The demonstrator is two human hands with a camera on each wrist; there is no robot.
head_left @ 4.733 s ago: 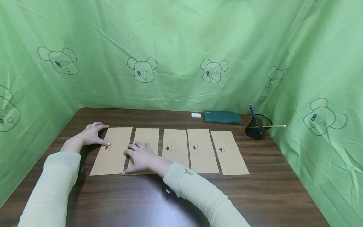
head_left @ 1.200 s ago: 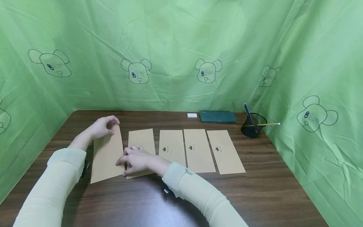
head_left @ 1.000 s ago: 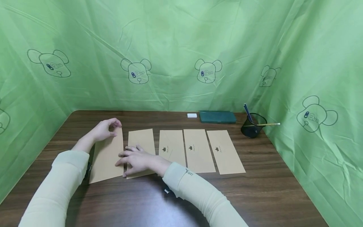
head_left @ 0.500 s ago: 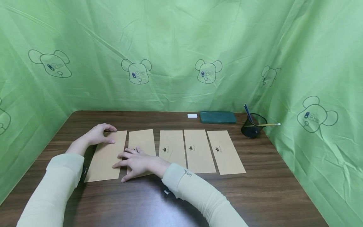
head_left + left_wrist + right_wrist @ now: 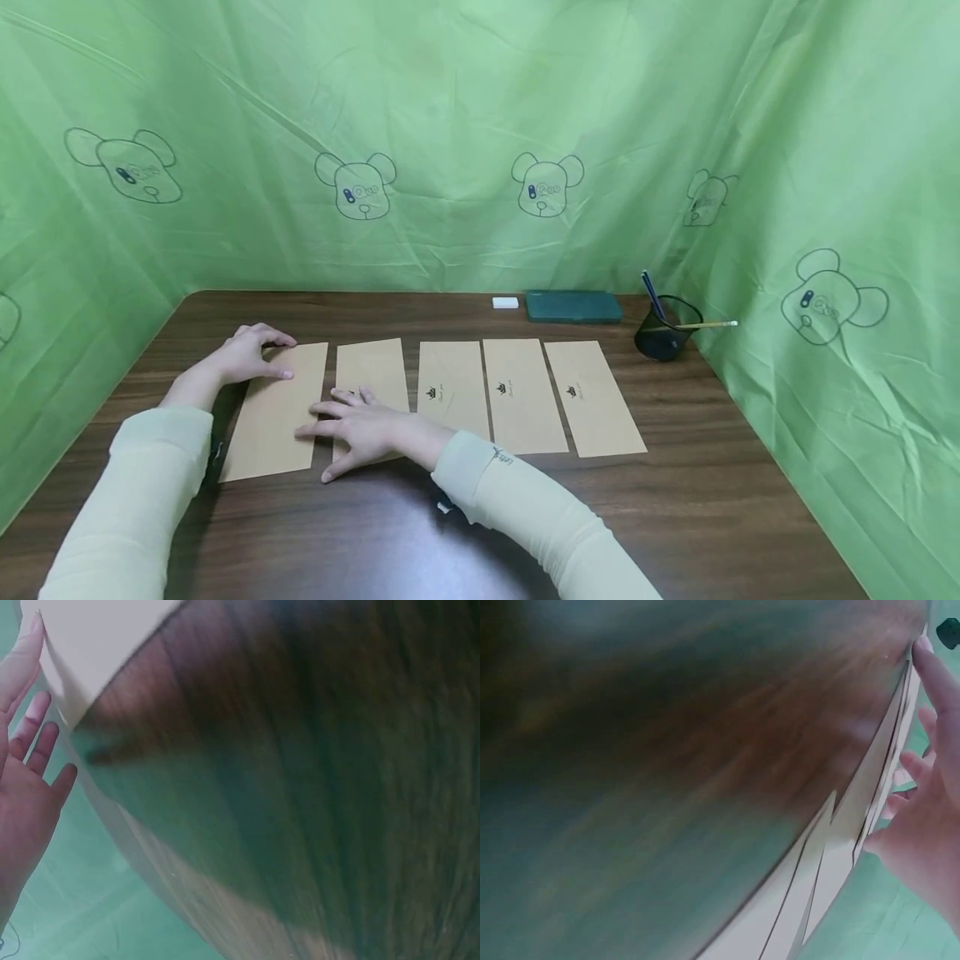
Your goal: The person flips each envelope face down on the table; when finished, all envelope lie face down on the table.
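Note:
Several flat brown kraft-paper sheets lie in a row; whether they are envelopes or cards I cannot tell. The leftmost sheet [image 5: 273,425] shows a plain face. My left hand [image 5: 243,357] rests at its upper left, thumb on the paper and fingers extended near the top edge. My right hand [image 5: 363,425] lies spread over the second sheet [image 5: 372,362], hiding much of it and most of its crown print. One right fingertip reaches the leftmost sheet's right edge. Both wrist views show extended fingers, on the left hand [image 5: 26,795] and the right hand [image 5: 926,825].
Three more sheets with crown prints, including the far right one [image 5: 596,408], continue the row. Behind them are a white eraser [image 5: 506,302], a dark green case [image 5: 573,307] and a black mesh cup [image 5: 660,337] with pens and a pencil. Green curtains [image 5: 450,250] border the wooden table.
Earlier the leftmost sheet showed a crown print; its top was then lifted by the left hand. Now it lies plain face up, and the left hand has moved back left. The right hand shifted slightly left.

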